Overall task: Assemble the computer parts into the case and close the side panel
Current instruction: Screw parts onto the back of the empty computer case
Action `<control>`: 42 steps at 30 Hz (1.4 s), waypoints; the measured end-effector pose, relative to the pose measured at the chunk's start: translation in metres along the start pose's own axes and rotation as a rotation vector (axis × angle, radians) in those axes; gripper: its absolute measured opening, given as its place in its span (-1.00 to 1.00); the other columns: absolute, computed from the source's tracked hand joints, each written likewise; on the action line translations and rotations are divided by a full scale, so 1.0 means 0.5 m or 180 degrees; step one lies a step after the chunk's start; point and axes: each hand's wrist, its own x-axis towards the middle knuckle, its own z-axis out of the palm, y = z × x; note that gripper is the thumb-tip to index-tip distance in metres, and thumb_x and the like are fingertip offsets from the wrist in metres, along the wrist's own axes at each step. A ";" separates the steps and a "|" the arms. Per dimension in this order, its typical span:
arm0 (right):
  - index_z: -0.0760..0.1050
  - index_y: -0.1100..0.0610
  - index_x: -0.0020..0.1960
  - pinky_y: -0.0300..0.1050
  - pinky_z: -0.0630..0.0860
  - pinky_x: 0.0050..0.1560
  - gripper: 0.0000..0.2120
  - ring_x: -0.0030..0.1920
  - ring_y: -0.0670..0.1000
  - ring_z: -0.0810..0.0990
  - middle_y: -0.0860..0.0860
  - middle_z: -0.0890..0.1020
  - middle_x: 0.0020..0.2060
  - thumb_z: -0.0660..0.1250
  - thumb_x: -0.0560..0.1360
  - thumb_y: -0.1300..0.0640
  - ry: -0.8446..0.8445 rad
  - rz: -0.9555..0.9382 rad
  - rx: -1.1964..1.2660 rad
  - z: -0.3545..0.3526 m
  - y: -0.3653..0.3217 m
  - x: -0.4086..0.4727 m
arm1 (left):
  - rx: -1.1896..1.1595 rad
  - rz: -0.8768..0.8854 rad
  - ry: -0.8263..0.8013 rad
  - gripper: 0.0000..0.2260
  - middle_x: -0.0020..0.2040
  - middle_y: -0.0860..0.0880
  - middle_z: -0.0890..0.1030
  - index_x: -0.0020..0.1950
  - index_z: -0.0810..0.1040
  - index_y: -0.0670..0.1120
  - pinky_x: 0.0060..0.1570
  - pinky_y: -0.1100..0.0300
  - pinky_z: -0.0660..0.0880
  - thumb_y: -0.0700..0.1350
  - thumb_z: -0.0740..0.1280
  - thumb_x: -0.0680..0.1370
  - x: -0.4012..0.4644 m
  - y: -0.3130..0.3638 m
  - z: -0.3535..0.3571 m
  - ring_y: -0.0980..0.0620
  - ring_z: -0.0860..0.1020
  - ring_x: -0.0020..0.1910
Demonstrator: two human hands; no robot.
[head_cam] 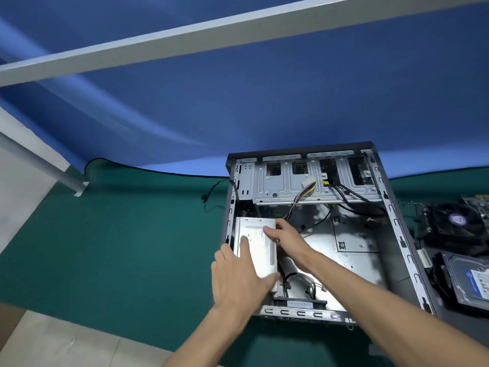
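An open computer case [391, 215] lies on its side on a green mat. A silver power supply [258, 243] sits in its near left corner, with yellow and black cables [304, 197] running off toward the drive cage. My left hand [239, 276] grips the near end of the power supply, fingers flat on top and thumb round its right edge. My right hand [287, 237] holds the far right edge of the same unit, fingers on its top. To the right of the case lie a motherboard with a black fan cooler [455, 223] and a hard drive [469, 282].
The green mat [119, 247] stretches wide to the left of the case. A blue partition [264, 102] stands behind it. A loose black cable [211, 197] trails off the case's far left side. A white frame leg [66, 178] meets the mat at far left.
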 end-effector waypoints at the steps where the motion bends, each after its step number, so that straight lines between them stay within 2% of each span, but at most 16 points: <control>1: 0.41 0.15 0.22 -0.04 0.46 0.19 -0.75 0.09 0.03 0.58 0.06 0.61 0.11 0.26 0.58 0.10 0.0006 -0.0006 -0.0001 0.003 -0.002 0.003 | 0.0158 0.0087 0.0084 -0.37 0.07 -0.07 0.34 0.40 0.21 -0.02 0.01 0.13 0.28 0.31 0.17 0.47 0.007 -0.005 -0.007 -0.06 0.32 0.02; 4: 0.41 0.13 0.24 0.03 0.47 0.22 -0.74 0.09 0.05 0.59 0.03 0.61 0.07 0.25 0.59 0.06 -0.0063 -0.0038 -0.0210 0.008 -0.008 0.009 | 0.0552 0.0492 0.0427 -0.73 -0.01 -0.05 0.33 0.09 0.46 -0.06 -0.13 0.15 0.21 0.08 0.10 0.59 0.031 -0.007 -0.033 -0.02 0.25 -0.09; 7: 0.42 0.11 0.20 -0.07 0.48 0.00 -0.74 -0.04 0.01 0.57 0.03 0.60 0.02 0.26 0.58 0.01 -0.0154 -0.0070 -0.0486 0.000 -0.012 0.013 | 0.0415 0.0489 0.0485 -0.81 0.00 -0.06 0.34 0.05 0.47 -0.05 -0.14 0.16 0.20 -0.06 0.09 0.58 0.055 -0.003 -0.037 -0.03 0.26 -0.08; 8: 0.42 0.09 0.18 -0.10 0.46 -0.06 -0.75 -0.09 0.00 0.55 0.01 0.60 -0.01 0.26 0.57 -0.02 -0.0186 -0.0073 -0.0522 -0.004 -0.011 0.012 | 0.0342 0.0440 0.0522 -0.81 0.03 -0.06 0.34 0.09 0.45 -0.04 -0.12 0.15 0.23 -0.05 0.09 0.58 0.064 -0.003 -0.033 -0.04 0.29 -0.04; 10: 0.41 0.05 0.14 -0.09 0.45 -0.04 -0.74 -0.12 -0.01 0.55 -0.01 0.59 -0.05 0.25 0.56 -0.10 -0.0189 -0.0051 -0.0633 -0.011 -0.006 0.009 | 0.0134 0.0264 0.0548 -0.75 0.13 -0.08 0.32 0.21 0.37 -0.03 -0.03 0.13 0.29 0.02 0.11 0.59 0.075 -0.009 -0.020 -0.06 0.31 0.05; 12: 0.37 0.02 0.10 -0.04 0.46 0.02 -0.69 -0.10 0.03 0.56 -0.01 0.59 -0.08 0.19 0.56 -0.20 -0.0134 -0.0081 -0.0892 -0.014 0.001 0.006 | -0.0253 -0.0088 0.0448 -0.57 0.26 -0.12 0.28 0.39 0.22 -0.04 0.09 0.10 0.32 0.13 0.11 0.59 0.082 -0.016 -0.002 -0.09 0.30 0.17; 13: 0.34 0.00 0.08 -0.04 0.45 -0.01 -0.68 -0.11 0.03 0.55 -0.01 0.58 -0.12 0.14 0.56 -0.24 -0.0094 -0.0136 -0.1122 -0.014 0.003 0.003 | -0.0490 -0.0275 0.0340 -0.48 0.30 -0.14 0.26 0.46 0.13 -0.05 0.12 0.08 0.33 0.18 0.10 0.58 0.085 -0.018 0.007 -0.10 0.31 0.20; 15: 0.30 0.00 0.06 -0.05 0.42 -0.06 -0.67 -0.08 0.02 0.53 0.02 0.56 -0.08 0.04 0.58 -0.25 -0.0017 -0.0254 -0.1658 -0.011 0.004 -0.001 | -0.1013 -0.0598 0.0114 -0.37 0.29 -0.15 0.31 0.52 -0.03 -0.05 0.03 0.06 0.36 0.25 0.04 0.57 0.089 -0.019 0.026 -0.12 0.37 0.19; 17: 0.30 0.03 0.13 -0.01 0.43 0.05 -0.64 0.07 0.07 0.51 0.08 0.52 0.08 -0.03 0.60 -0.23 0.0033 -0.0326 -0.1943 -0.003 0.004 -0.001 | -0.1169 -0.0733 0.0087 -0.35 0.25 -0.14 0.37 0.54 -0.10 -0.01 -0.11 0.08 0.33 0.28 -0.01 0.56 0.088 -0.018 0.043 -0.12 0.44 0.12; 21: 0.28 0.09 0.27 -0.04 0.36 0.12 -0.58 0.24 0.09 0.42 0.08 0.37 0.27 -0.08 0.63 -0.18 0.0091 -0.0377 -0.2018 0.018 -0.001 0.001 | -0.0968 -0.0762 0.0322 -0.39 0.23 -0.09 0.39 0.54 -0.11 -0.01 -0.17 0.10 0.29 0.25 -0.07 0.58 0.090 -0.016 0.053 -0.08 0.47 0.10; 26: 0.28 0.09 0.18 -0.01 0.41 0.09 -0.62 0.17 0.08 0.47 0.04 0.48 0.17 -0.09 0.63 -0.17 0.0230 -0.0426 -0.1870 0.032 -0.001 0.007 | -0.0843 -0.0759 0.0389 -0.40 0.25 -0.11 0.38 0.54 -0.07 -0.06 -0.18 0.10 0.32 0.22 -0.06 0.60 0.098 -0.011 0.060 -0.09 0.44 0.14; 33: 0.28 0.13 0.16 0.03 0.40 0.14 -0.61 0.19 0.12 0.47 0.08 0.48 0.22 -0.07 0.63 -0.16 0.0321 -0.0451 -0.1918 0.028 -0.019 0.024 | -0.0944 -0.0840 0.0491 -0.38 0.29 -0.13 0.40 0.51 0.02 -0.12 -0.13 0.05 0.40 0.24 -0.04 0.59 0.119 -0.001 0.055 -0.11 0.47 0.17; 35: 0.28 0.12 0.16 0.02 0.40 0.11 -0.60 0.17 0.12 0.48 0.07 0.49 0.21 -0.07 0.63 -0.18 0.0291 -0.0392 -0.1979 0.025 -0.018 0.023 | -0.0913 -0.0961 0.0418 -0.38 0.28 -0.13 0.42 0.47 0.11 -0.14 -0.14 0.05 0.40 0.27 -0.03 0.57 0.117 0.000 0.056 -0.13 0.50 0.14; 37: 0.27 0.12 0.16 0.02 0.41 0.08 -0.59 0.14 0.14 0.50 0.07 0.50 0.18 -0.07 0.62 -0.20 0.0287 -0.0384 -0.2135 0.021 -0.018 0.022 | -0.0845 -0.1096 0.0349 -0.39 0.19 -0.12 0.48 0.33 0.23 -0.15 -0.21 0.05 0.35 0.32 -0.02 0.54 0.114 -0.002 0.057 -0.16 0.55 0.03; 40: 0.27 0.12 0.17 0.00 0.41 0.02 -0.58 0.10 0.13 0.51 0.06 0.51 0.14 -0.07 0.62 -0.21 0.0260 -0.0397 -0.2318 0.016 -0.022 0.023 | -0.1063 -0.1287 0.0225 -0.42 -0.02 -0.09 0.55 0.04 0.33 -0.12 -0.23 0.08 0.30 0.40 0.02 0.48 0.126 -0.013 0.055 -0.19 0.55 -0.07; 42: 0.27 0.11 0.15 -0.01 0.41 0.01 -0.60 0.10 0.12 0.51 0.05 0.52 0.12 -0.06 0.62 -0.21 0.0226 -0.0403 -0.2368 0.016 -0.024 0.027 | -0.1367 -0.1490 0.0122 -0.39 -0.19 -0.03 0.49 -0.10 0.36 -0.11 -0.22 0.08 0.30 0.45 0.01 0.45 0.143 -0.021 0.053 -0.17 0.51 -0.13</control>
